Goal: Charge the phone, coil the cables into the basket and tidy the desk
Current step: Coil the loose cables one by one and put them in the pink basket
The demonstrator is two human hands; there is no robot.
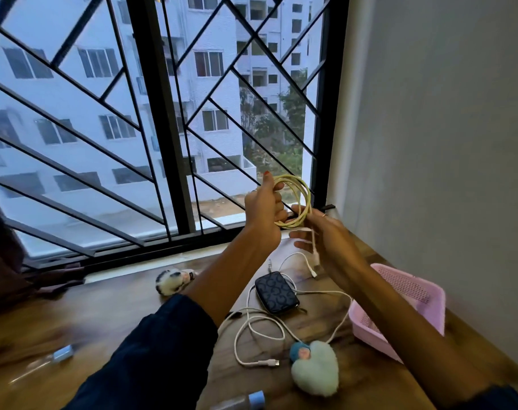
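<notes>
Yellow cable (296,199): it is wound into a round coil and held up in front of the window grille (151,113), above the desk.
Left hand (265,207): its fingers are curled round the left side of the coil, which is gripped there.
Right hand (319,232): the lower right of the coil is pinched between thumb and fingers; a loose pale cable end hangs down beside the palm.
Phone (277,292): a dark patterned case is seen lying flat on the wooden desk (104,309), below the raised hands.
White cables (260,329): they are spread in loose loops on the desk, around and beside the phone; whether one is plugged into the phone cannot be told.
Pink basket (414,294): it is placed at the right of the desk, near the wall, partly hidden by the right forearm.
Heart-shaped plush (315,369): it is laid on the desk in front of the white cables.
Striped plush toy (175,281): it is set near the window sill, left of the phone.
</notes>
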